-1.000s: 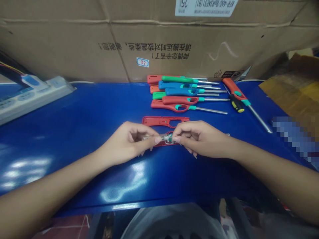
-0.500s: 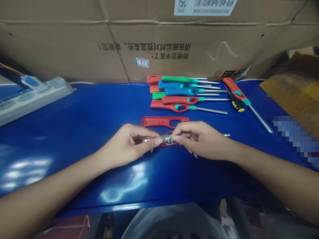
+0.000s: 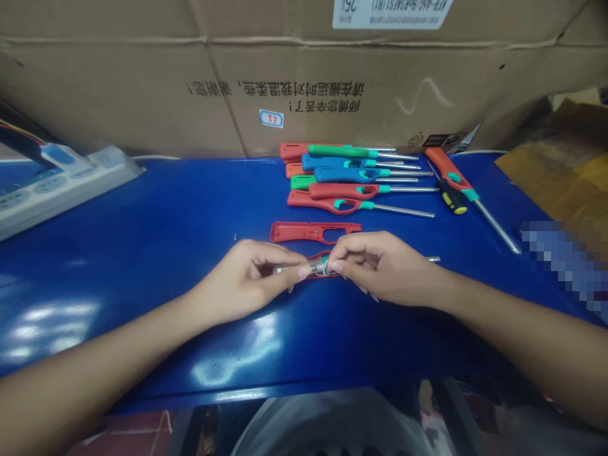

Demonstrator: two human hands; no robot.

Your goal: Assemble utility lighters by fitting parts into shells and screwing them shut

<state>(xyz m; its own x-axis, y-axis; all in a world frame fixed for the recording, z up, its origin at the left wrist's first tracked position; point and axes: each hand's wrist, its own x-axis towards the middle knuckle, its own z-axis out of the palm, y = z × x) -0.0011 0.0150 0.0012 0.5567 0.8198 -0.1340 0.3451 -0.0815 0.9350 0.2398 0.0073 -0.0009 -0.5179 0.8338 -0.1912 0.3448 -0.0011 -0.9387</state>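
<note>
My left hand (image 3: 247,278) and my right hand (image 3: 380,266) meet over the blue table (image 3: 166,253), both pinching a small clear lighter insert (image 3: 317,268) between thumb and fingers. Under the insert lies a red lighter shell half (image 3: 317,258), mostly hidden by my fingers. A metal nozzle tip (image 3: 433,259) sticks out past my right wrist. A second red shell half (image 3: 313,231) lies empty just behind my hands.
Several finished long-nozzle lighters (image 3: 354,180) in red, blue and green lie in a row at the back. A red lighter (image 3: 453,177) and a black-and-yellow screwdriver (image 3: 449,197) lie to their right. Cardboard boxes (image 3: 285,76) wall the back; a white power strip (image 3: 57,183) sits far left.
My fingertips have drawn a little closer together on the clear insert. Both hands stay in the same spot.
</note>
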